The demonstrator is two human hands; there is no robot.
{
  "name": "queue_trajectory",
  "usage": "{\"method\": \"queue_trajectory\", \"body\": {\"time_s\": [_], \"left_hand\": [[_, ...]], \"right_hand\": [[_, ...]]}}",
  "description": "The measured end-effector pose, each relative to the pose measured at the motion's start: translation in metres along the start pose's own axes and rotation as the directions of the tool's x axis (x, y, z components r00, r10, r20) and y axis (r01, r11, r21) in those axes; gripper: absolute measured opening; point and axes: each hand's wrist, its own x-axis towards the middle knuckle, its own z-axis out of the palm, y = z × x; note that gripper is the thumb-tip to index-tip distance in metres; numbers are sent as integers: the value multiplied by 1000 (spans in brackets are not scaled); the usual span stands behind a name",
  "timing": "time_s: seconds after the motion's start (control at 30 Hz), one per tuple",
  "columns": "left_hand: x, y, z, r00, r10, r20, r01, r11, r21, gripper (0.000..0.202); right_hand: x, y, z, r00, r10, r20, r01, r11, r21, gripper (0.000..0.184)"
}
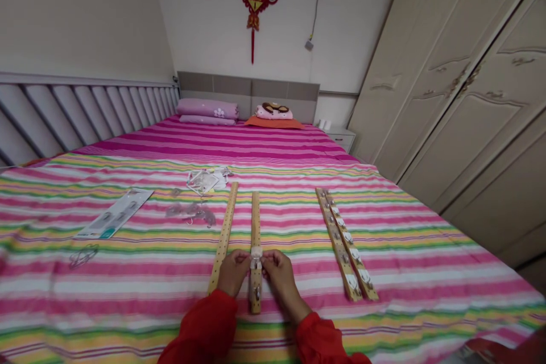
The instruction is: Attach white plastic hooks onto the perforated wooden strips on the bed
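Note:
My left hand (234, 271) and my right hand (279, 274) meet over a narrow wooden strip (255, 222) lying lengthwise on the bed. Their fingertips pinch the two sides of a small clear adhesive hook (256, 259) at the strip's face. Whether its back touches the wood I cannot tell. Nearer to me on the same strip, a metal hook (256, 293) is fixed. Left of it lies a second wooden strip (227, 222) with rows of small holes, partly behind my left hand.
On the right, two wooden strips (336, 233) carry several hooks. To the left are loose clear hooks (191, 211), a pile of packaging (209, 180), a hook card (115, 215) and thin metal wire pieces (84, 256). Folded bedding (207, 109) lies at the headboard; a wardrobe (452, 85) stands right.

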Motion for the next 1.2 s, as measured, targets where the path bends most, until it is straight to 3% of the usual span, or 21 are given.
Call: {"method": "queue_trajectory", "body": {"time_s": [0.43, 0.73, 0.87, 0.97, 1.07, 1.2], "left_hand": [[-6, 9, 3, 994, -111, -3, 111, 993, -42, 29], [-8, 9, 4, 997, -66, -37, 66, 998, 9, 22], [-8, 3, 3, 1000, -7, -18, 7, 1000, -3, 24], [-8, -2, 2, 998, 65, -22, -64, 998, 25, 30], [-8, -5, 0, 982, 185, -25, -182, 980, 86, 30], [-8, -9, -1, 964, 267, 22, -266, 946, 185, 30]], "right_hand": [[5, 9, -2, 999, 23, -30, -23, 1000, -6, 18], [9, 15, -4, 998, 48, -48, -49, 999, -13, 23], [5, 16, -5, 999, -25, -25, 25, 999, -28, 26], [1, 15, -8, 991, -134, -1, 132, 980, -149, 28], [-2, 14, -11, 964, -261, 50, 263, 913, -312, 25], [-3, 15, -11, 939, -324, 117, 341, 823, -454, 30]]}}
